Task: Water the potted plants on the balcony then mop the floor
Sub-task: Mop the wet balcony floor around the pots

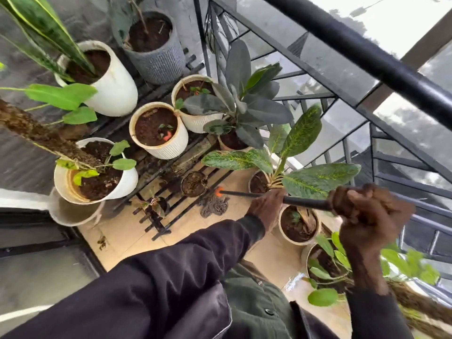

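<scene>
While left hand and right hand grip the black mop pole, we're mopping; next drag its grey string head away from the black metal rack.

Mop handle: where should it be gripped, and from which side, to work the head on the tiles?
Grip the mop handle at its upper end and mid-shaft, coming from above. It is a thin round pole slanting down to the mop head on the tiles, so wrapped fingers suit it, as the right hand and left hand show.
</scene>
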Demonstrator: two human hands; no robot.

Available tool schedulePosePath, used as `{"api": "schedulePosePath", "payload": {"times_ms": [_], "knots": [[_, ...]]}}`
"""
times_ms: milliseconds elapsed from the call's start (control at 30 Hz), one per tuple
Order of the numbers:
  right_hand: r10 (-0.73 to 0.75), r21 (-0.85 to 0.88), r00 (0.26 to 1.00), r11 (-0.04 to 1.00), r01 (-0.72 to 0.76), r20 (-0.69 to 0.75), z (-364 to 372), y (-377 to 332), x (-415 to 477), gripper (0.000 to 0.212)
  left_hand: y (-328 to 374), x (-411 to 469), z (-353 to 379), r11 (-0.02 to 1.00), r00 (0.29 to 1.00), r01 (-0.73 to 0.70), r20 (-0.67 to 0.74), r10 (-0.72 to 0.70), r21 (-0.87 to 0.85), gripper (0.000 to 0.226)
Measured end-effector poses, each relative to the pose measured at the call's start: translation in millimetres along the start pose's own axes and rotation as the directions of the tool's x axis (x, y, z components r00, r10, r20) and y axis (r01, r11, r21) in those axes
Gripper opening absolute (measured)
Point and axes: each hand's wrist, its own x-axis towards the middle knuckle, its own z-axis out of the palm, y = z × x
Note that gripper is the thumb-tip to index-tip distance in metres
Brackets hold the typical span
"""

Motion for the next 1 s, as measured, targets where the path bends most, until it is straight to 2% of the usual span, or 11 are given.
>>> {"api": "schedulePosePath", "payload": {"times_ms": [133, 233, 300, 400, 533, 733, 833, 867, 900, 933, 1000], "knots": [[0.006, -0.044, 0.999, 0.999, -0.008, -0.038, 16.4, 6.0, 12.1, 0.039, 1.1, 25.3, -1.3, 0.999, 1.000, 0.002, -0.015, -0.003, -0.034, 0.031], [0.038, -0.166, 0.997, 0.985, -0.050, -0.073, 33.7, 26.8, -0.4, 0.037, -17.7, 29.1, -3.7, 0.994, 0.997, 0.072, 0.024, -0.070, -0.081, 0.031], [0.067, -0.155, 0.996, 0.985, -0.075, -0.053, 40.3, 38.1, -3.2, 0.038, -27.7, 29.3, -6.2, 0.987, 0.991, 0.131, 0.014, -0.130, -0.096, 0.038], [0.109, -0.113, 0.994, 0.988, -0.109, -0.006, 41.4, 45.9, 3.8, 0.039, -31.4, 26.2, -10.2, 0.976, 0.980, 0.199, 0.000, -0.200, -0.085, 0.026], [0.145, -0.242, 0.989, 0.960, -0.143, -0.009, 39.1, 51.9, 11.5, 0.037, -36.9, 10.6, -17.8, 0.967, 0.970, 0.241, -0.016, -0.243, -0.081, 0.024], [0.267, -0.086, 0.959, 0.962, -0.259, 0.095, 58.3, 66.5, -12.9, 0.033, -65.4, -38.6, -16.8, 0.954, 0.953, 0.300, -0.048, -0.298, 0.024, 0.031], [0.293, -0.305, 0.955, 0.914, -0.265, 0.046, 67.5, 81.3, -51.4, 0.018, -91.4, -79.3, -14.9, 0.934, 0.934, 0.355, -0.052, -0.352, 0.042, 0.036], [0.296, -0.480, 0.955, 0.841, -0.247, 0.026, 67.8, 88.8, -67.6, 0.010, -98.3, -91.9, -16.0, 0.925, 0.926, 0.377, -0.048, -0.375, 0.047, 0.041], [0.284, -0.613, 0.959, 0.757, -0.228, -0.007, 71.3, 96.3, -80.9, 0.015, -106.7, -105.4, -17.3, 0.916, 0.917, 0.397, -0.060, -0.395, 0.050, 0.045], [0.315, -0.666, 0.948, 0.699, -0.261, -0.041, 76.0, 102.2, -92.6, 0.019, -114.1, -117.9, -19.3, 0.906, 0.907, 0.419, -0.060, -0.416, 0.059, 0.048], [0.348, -0.539, 0.935, 0.800, -0.264, 0.060, 102.1, 98.8, -106.6, 0.016, -127.8, -143.1, -24.2, 0.889, 0.889, 0.457, -0.063, -0.454, 0.042, 0.049]]}}
